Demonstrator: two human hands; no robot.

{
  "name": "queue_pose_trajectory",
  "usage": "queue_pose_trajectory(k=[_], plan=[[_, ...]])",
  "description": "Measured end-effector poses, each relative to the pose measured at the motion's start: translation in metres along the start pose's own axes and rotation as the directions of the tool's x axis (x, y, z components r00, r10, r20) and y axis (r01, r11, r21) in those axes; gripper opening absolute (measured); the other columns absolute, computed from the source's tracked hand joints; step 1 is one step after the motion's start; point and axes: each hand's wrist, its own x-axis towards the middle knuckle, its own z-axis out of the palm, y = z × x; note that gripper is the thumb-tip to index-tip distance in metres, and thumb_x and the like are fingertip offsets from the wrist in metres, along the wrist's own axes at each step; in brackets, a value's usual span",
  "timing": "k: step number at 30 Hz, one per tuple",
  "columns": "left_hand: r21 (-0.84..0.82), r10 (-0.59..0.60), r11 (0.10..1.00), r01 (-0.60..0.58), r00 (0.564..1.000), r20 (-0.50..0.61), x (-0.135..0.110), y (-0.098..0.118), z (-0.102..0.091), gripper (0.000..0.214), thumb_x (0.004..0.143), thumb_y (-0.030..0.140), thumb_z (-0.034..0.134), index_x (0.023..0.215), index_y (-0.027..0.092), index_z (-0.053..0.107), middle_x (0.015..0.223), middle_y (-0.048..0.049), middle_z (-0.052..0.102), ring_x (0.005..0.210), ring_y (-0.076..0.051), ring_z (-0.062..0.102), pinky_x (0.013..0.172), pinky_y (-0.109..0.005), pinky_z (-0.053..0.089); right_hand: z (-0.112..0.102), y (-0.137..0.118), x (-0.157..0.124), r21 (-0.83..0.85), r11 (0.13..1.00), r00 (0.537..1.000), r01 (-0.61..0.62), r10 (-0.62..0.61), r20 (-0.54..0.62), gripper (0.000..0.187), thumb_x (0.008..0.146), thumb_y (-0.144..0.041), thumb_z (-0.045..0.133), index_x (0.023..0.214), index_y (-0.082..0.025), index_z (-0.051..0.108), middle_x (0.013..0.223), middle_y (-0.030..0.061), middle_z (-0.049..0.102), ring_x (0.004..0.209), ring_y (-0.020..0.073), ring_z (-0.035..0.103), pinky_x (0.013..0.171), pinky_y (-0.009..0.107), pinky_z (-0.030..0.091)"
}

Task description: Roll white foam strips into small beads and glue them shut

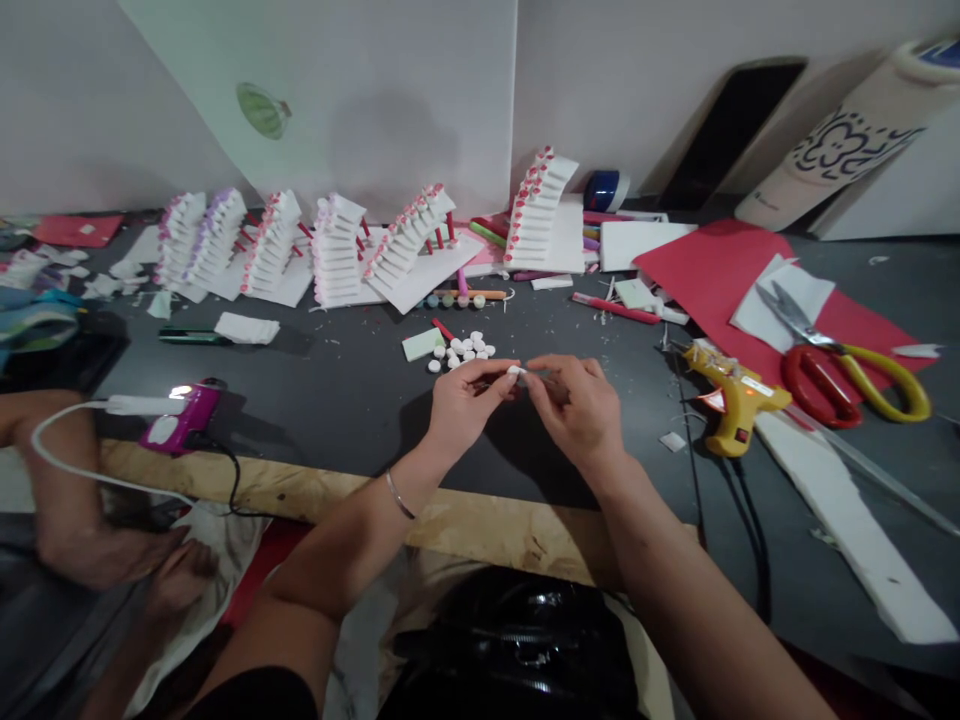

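Observation:
My left hand (466,398) and my right hand (574,402) meet above the dark table, thumbs and fingers pinched together. Between the fingertips is a small white piece (516,371), which both hands grip; its exact kind is too small to make out. Just beyond my left hand lies a loose group of small round white pieces (469,348). Beside them are a pale green pad (424,344) and a short red stick (442,328).
White stair-like paper models (409,240) line the back wall. On the right are a yellow glue gun (739,400), scissors (847,360), red paper (705,262), a white foam strip (862,535) and a bottle (832,150). At left, another person's hands (169,570) are near a purple device (184,418).

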Motion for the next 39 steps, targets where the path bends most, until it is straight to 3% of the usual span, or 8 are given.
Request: queue_pose_trajectory(k=[7, 15, 17, 21, 24, 29, 33, 39], plan=[[0.180, 0.170, 0.970, -0.164, 0.985, -0.016, -0.001, -0.005, -0.001, 0.023, 0.082, 0.038, 0.071, 0.091, 0.017, 0.076, 0.088, -0.0058, 0.074, 0.075, -0.013, 0.069, 0.069, -0.025, 0.058, 0.004, -0.003, -0.002, -0.021, 1.000, 1.000, 0.014, -0.014, 0.015, 0.017, 0.097, -0.032, 0.052, 0.087, -0.022, 0.061, 0.070, 0.0004, 0.071, 0.052, 0.0129, 0.058, 0.067, 0.029, 0.040], [0.437, 0.360, 0.834, -0.338, 0.932, 0.033, -0.003, -0.005, -0.002, 0.020, 0.089, 0.035, 0.063, 0.098, 0.022, 0.076, 0.094, -0.0059, 0.075, 0.084, -0.016, 0.069, 0.077, -0.029, 0.056, 0.013, -0.008, -0.003, 0.014, 0.993, 0.992, -0.120, 0.121, -0.026, 0.015, 0.094, -0.029, 0.052, 0.082, -0.024, 0.060, 0.070, -0.0003, 0.071, 0.054, 0.0143, 0.056, 0.068, 0.030, 0.040], [0.450, 0.360, 0.823, -0.347, 0.931, 0.060, -0.001, -0.003, -0.003, 0.020, 0.089, 0.035, 0.063, 0.098, 0.023, 0.076, 0.094, -0.0055, 0.075, 0.084, -0.016, 0.069, 0.079, -0.030, 0.056, 0.012, -0.007, -0.003, 0.017, 0.991, 0.991, -0.132, 0.132, -0.020, 0.014, 0.094, -0.028, 0.052, 0.083, -0.024, 0.060, 0.072, -0.0001, 0.072, 0.055, 0.0140, 0.057, 0.069, 0.030, 0.040], [0.294, 0.226, 0.926, -0.238, 0.971, 0.075, 0.002, -0.005, -0.007, 0.020, 0.086, 0.038, 0.067, 0.094, 0.021, 0.076, 0.089, -0.0046, 0.075, 0.076, -0.015, 0.068, 0.072, -0.028, 0.056, 0.008, -0.003, -0.002, -0.025, 0.999, 0.999, -0.042, 0.041, -0.003, 0.013, 0.094, -0.024, 0.053, 0.083, -0.024, 0.060, 0.072, -0.0002, 0.072, 0.055, 0.0134, 0.059, 0.069, 0.030, 0.039], [0.206, 0.156, 0.963, -0.177, 0.981, 0.114, 0.005, -0.007, -0.009, 0.025, 0.085, 0.039, 0.068, 0.102, 0.022, 0.075, 0.091, -0.0044, 0.074, 0.073, -0.014, 0.068, 0.070, -0.028, 0.057, 0.007, -0.001, -0.002, -0.028, 0.999, 0.999, 0.041, -0.041, -0.013, 0.012, 0.094, -0.022, 0.053, 0.084, -0.023, 0.060, 0.070, -0.0006, 0.072, 0.054, 0.0135, 0.059, 0.068, 0.030, 0.038], [0.319, 0.232, 0.908, -0.272, 0.960, 0.159, 0.006, -0.006, -0.011, 0.022, 0.089, 0.038, 0.064, 0.101, 0.024, 0.076, 0.089, -0.0046, 0.073, 0.077, -0.014, 0.066, 0.074, -0.028, 0.056, 0.006, 0.001, -0.002, -0.019, 1.000, 1.000, 0.001, -0.001, 0.004, 0.013, 0.095, -0.027, 0.052, 0.087, -0.022, 0.060, 0.066, -0.0008, 0.069, 0.053, 0.0141, 0.058, 0.068, 0.030, 0.037], [0.336, 0.237, 0.904, -0.265, 0.964, 0.121, 0.005, -0.005, -0.011, 0.024, 0.090, 0.040, 0.062, 0.099, 0.023, 0.076, 0.092, -0.0051, 0.072, 0.073, -0.013, 0.066, 0.073, -0.028, 0.056, 0.002, 0.000, -0.002, 0.004, 0.996, 0.993, -0.093, 0.092, 0.077, 0.018, 0.097, -0.035, 0.050, 0.092, -0.022, 0.061, 0.060, -0.0019, 0.065, 0.051, 0.0148, 0.056, 0.069, 0.030, 0.038], [0.337, 0.249, 0.904, -0.264, 0.965, 0.088, 0.005, -0.006, -0.011, 0.023, 0.090, 0.040, 0.062, 0.099, 0.023, 0.075, 0.092, -0.0044, 0.072, 0.073, -0.013, 0.067, 0.074, -0.029, 0.057, 0.002, -0.003, -0.003, 0.048, 0.995, 0.986, -0.087, 0.079, 0.147, 0.023, 0.099, -0.034, 0.044, 0.086, -0.023, 0.059, 0.059, -0.0025, 0.062, 0.050, 0.0138, 0.054, 0.068, 0.030, 0.037]])
